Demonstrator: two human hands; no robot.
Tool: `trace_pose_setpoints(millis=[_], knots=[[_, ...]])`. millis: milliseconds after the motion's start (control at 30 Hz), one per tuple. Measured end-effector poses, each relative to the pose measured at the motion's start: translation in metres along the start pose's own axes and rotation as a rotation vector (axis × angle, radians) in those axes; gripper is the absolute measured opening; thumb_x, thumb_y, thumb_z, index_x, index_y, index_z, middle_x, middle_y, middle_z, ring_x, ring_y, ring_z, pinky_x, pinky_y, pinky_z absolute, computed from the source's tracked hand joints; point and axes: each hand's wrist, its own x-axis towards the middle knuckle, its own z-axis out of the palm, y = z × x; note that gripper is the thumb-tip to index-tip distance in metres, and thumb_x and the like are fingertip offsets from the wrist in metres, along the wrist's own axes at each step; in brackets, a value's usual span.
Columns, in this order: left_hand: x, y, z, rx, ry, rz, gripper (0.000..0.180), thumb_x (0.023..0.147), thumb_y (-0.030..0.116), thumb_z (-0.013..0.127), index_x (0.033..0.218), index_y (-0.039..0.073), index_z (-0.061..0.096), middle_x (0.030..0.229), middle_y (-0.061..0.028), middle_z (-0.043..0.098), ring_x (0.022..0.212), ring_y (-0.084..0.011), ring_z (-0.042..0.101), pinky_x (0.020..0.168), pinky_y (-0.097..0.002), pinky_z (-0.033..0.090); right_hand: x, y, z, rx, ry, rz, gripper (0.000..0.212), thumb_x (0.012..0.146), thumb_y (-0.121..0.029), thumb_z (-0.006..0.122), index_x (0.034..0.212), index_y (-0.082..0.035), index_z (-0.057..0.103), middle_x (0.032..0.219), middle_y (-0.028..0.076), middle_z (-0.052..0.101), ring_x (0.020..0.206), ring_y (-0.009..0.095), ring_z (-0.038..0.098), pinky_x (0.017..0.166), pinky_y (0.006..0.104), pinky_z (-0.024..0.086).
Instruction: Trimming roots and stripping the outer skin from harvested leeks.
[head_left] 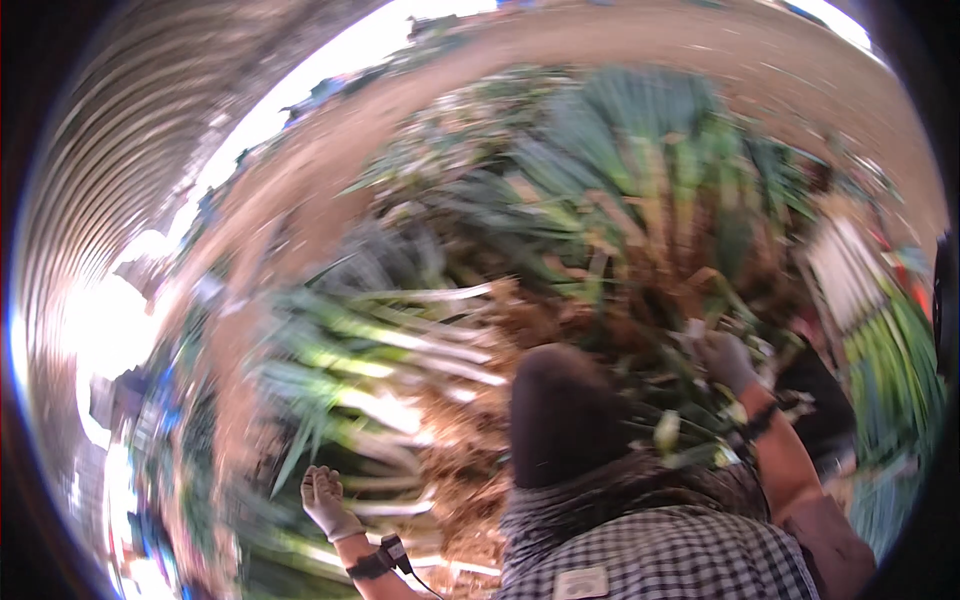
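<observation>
In a pale glove, my left hand (328,503) is raised at the lower left, its fingers curled in and nothing visible in them. It is beside a heap of leeks (385,345) whose white stems and brown roots point toward me. My right hand (727,360), also gloved, reaches over leafy scraps (680,420) right of my knee. Its fingers look closed, and a small pale thing (693,330) shows at their tips, too blurred to name. Beyond it stands a large heap of green leeks (650,160) with soil-brown roots.
On the right lies a bundle of trimmed leeks (875,340) with white ends lined up. A dark container or sheet (815,385) is beside my right forearm. Brown soil (300,220) surrounds the heaps. A corrugated curved wall (130,140) rises at the left. My knee (565,415) juts between the heaps.
</observation>
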Motion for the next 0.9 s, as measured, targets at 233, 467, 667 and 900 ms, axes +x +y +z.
trace_pose_setpoints(millis=[233, 467, 667, 900], knots=[[-0.122, 0.058, 0.333, -0.119, -0.846, 0.272, 0.026, 0.098, 0.015, 0.051, 0.115, -0.003, 0.059, 0.105, -0.0143, 0.065, 0.094, -0.0214, 0.064, 0.086, -0.0331, 0.052, 0.046, 0.014, -0.005, -0.047, -0.098, 0.014, 0.045, 0.083, -0.045, 0.058, 0.093, -0.001, 0.065, 0.081, 0.023, 0.065, 0.079, 0.041, 0.064, 0.072, 0.0477, 0.048], [-0.183, 0.0, 0.452, -0.048, -1.204, -0.13, 0.019, 0.097, 0.01, 0.051, 0.106, -0.001, 0.063, 0.096, -0.0088, 0.068, 0.085, -0.0168, 0.065, 0.079, -0.0295, 0.053, 0.143, 0.04, 0.018, 0.1, 0.022, -0.026, 0.031, 0.084, -0.029, 0.062, 0.09, 0.001, 0.061, 0.08, 0.023, 0.065, 0.076, 0.04, 0.064, 0.07, 0.0468, 0.049], [-0.176, -0.019, 0.478, -0.048, -1.12, -0.454, 0.018, 0.097, 0.011, 0.053, 0.105, -0.002, 0.062, 0.095, -0.0127, 0.068, 0.083, -0.0201, 0.066, 0.077, -0.0319, 0.056, 0.288, 0.03, 0.087, -0.134, 0.223, 0.078, 0.053, 0.089, -0.028, 0.058, 0.13, 0.003, 0.044, 0.099, 0.019, 0.066, 0.088, 0.035, 0.065, 0.077, 0.0419, 0.052], [-0.176, -0.015, 0.481, -0.008, -1.092, -0.429, 0.019, 0.097, 0.009, 0.052, 0.108, -0.003, 0.062, 0.096, -0.0117, 0.067, 0.082, -0.0172, 0.065, 0.08, -0.0286, 0.053, 0.313, 0.019, 0.052, 0.485, -0.06, 0.27, 0.054, 0.076, -0.034, 0.068, 0.109, 0.008, 0.061, 0.09, 0.017, 0.064, 0.078, 0.027, 0.059, 0.073, 0.0353, 0.049]])
